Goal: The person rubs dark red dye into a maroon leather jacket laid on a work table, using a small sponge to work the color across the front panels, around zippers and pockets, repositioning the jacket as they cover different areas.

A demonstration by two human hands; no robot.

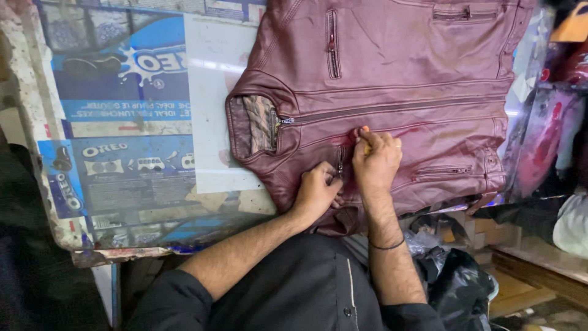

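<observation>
Currently a maroon leather jacket (392, 79) lies spread flat across a worktable (122, 153), its lower hem hanging slightly over the near edge. The table surface is covered with blue printed packaging sheets under a clear layer, with a plain white sheet (211, 104) just left of the jacket. The left hand (316, 191) rests on the jacket near the hem, fingers curled together and pinching the leather right beside a short vertical zipper (340, 160). The right hand (376, 160) sits just to the right of that zipper, fingers closed around a small yellowish item; what it is cannot be told. The two hands are almost touching. A long horizontal zipper (392, 109) runs across the jacket above both hands. A thin dark band (386, 246) circles the right wrist. Black plastic bags (456, 276) lie below the table edge at right.
</observation>
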